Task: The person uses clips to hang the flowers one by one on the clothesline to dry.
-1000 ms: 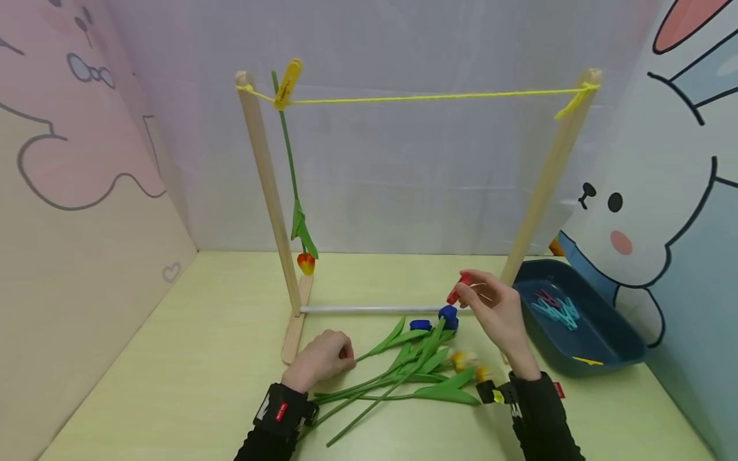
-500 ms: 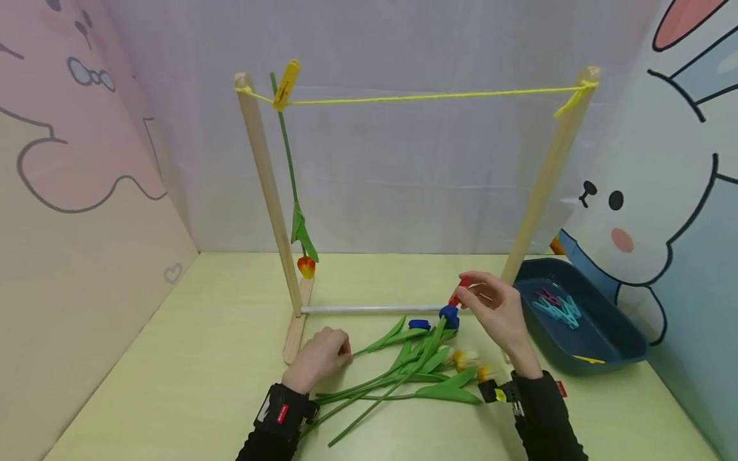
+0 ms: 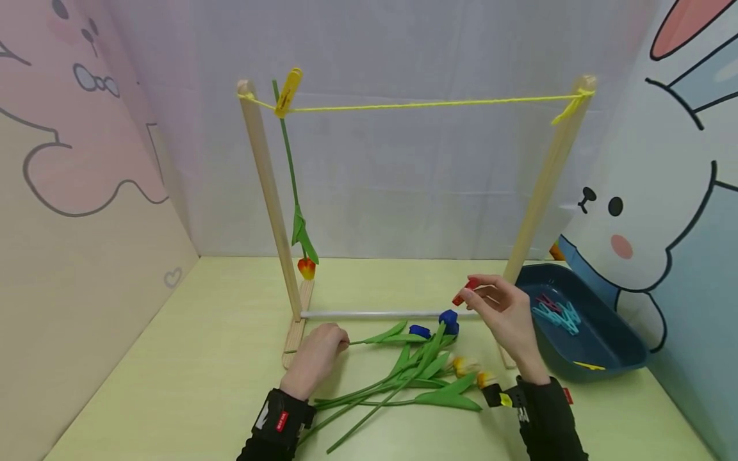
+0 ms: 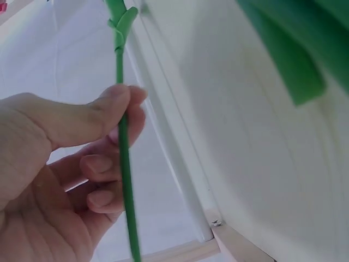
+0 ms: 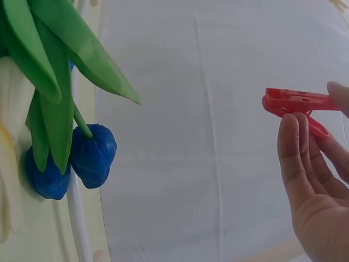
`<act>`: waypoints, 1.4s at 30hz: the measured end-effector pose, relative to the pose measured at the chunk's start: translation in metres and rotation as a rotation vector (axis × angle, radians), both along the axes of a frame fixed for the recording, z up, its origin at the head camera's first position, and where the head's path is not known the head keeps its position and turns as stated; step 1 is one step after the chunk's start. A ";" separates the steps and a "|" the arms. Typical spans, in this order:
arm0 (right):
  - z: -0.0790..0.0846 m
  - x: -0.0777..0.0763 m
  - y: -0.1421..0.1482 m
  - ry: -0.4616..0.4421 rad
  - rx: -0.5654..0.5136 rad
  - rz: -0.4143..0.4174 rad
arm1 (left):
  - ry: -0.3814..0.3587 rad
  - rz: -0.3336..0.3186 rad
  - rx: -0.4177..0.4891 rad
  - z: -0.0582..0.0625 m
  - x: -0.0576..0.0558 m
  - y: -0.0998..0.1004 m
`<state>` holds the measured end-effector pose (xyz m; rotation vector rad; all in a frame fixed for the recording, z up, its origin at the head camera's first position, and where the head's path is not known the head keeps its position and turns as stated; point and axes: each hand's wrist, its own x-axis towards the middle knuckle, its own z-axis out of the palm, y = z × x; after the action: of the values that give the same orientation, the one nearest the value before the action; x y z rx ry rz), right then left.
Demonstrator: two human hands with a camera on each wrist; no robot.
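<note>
My left hand (image 3: 318, 355) pinches the green stem (image 4: 125, 164) of an artificial tulip between thumb and fingertips. Leaves (image 3: 387, 334) show further along that stem, leading to a blue flower head (image 3: 419, 331). In my right hand (image 3: 507, 317) is a red clothespin (image 5: 297, 101), held between thumb and fingers, above and right of another blue tulip head (image 3: 448, 321). More tulips (image 3: 426, 378), some with yellow-white heads (image 3: 464, 365), lie in a crossed pile on the table between my hands. A red-yellow tulip (image 3: 307, 267) hangs head down from the string by a yellow clothespin (image 3: 288, 93).
A yellow string (image 3: 426, 104) runs between two wooden posts (image 3: 266, 192), joined low down by a white rod (image 3: 375, 314). At the right, a dark blue basin (image 3: 605, 342) holds blue, pink and yellow clothespins (image 3: 559, 315). A pale sheet (image 3: 403, 211) closes off the back.
My left hand has lifted the stem slightly, and the stem's end now shows left of the hand. The red clothespin has tilted and moved slightly away from the blue flower head.
</note>
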<state>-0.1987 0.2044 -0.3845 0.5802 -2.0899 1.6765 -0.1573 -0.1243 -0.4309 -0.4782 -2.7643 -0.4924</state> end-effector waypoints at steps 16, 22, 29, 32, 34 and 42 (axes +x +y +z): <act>0.019 0.006 0.006 0.035 -0.162 -0.117 | 0.319 0.128 0.014 0.011 -0.006 -0.005; 0.023 0.009 0.009 0.013 -0.185 -0.111 | 0.384 0.178 0.120 0.021 -0.005 -0.001; 0.021 0.009 0.009 -0.004 -0.169 -0.118 | 0.531 0.139 0.354 0.024 -0.007 -0.003; 0.021 0.010 0.009 -0.009 -0.176 -0.118 | 0.596 0.082 0.572 0.029 -0.009 -0.005; 0.022 0.010 0.009 -0.015 -0.171 -0.127 | 0.601 0.034 0.757 0.033 -0.010 -0.005; 0.022 0.010 0.008 -0.017 -0.171 -0.121 | 0.417 -0.045 1.389 0.049 -0.003 -0.007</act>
<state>-0.1892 0.2121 -0.3629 0.3799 -1.9271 1.7724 -0.1602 -0.1317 -0.3819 -0.2130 -1.4670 -1.7988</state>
